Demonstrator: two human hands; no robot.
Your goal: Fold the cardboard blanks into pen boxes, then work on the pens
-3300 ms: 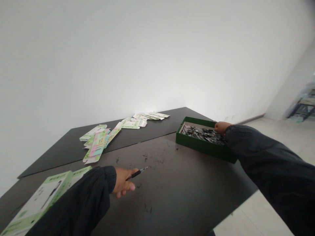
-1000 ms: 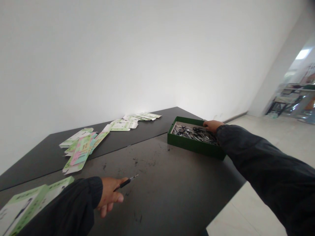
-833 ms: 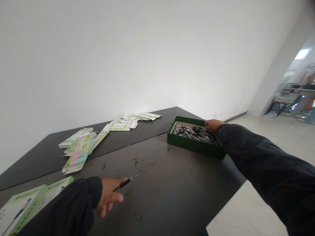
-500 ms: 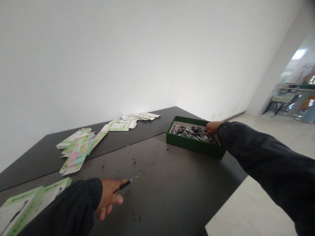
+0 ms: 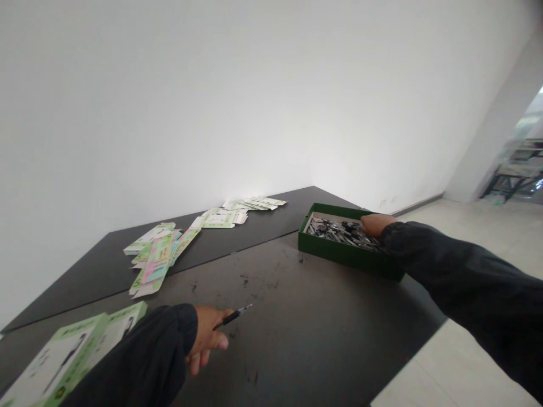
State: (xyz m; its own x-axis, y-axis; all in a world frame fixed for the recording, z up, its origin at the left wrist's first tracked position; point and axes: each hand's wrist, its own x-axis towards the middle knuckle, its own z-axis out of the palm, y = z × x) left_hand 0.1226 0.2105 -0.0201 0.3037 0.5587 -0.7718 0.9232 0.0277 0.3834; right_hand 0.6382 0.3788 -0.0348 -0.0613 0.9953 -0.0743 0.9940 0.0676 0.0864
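One pen (image 5: 232,317) pinched in left grip (image 5: 207,334); right grip (image 5: 375,224) at box (image 5: 345,255) edge, hold unclear.

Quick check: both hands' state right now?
Left hand: holding a black pen.
Right hand: at the green box of pens; grip cannot be told.

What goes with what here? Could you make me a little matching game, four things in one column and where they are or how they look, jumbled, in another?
Things:
1. Left hand
2. Right hand
3. Green box
4. Table

Places and states:
A. Has a jumble of slim pen-like pieces inside
B. Dark surface with black marks on it
C. At the rim of the green box
D. Holding a pen with a black grip

Right pairs: 1-D, 2-C, 3-A, 4-B
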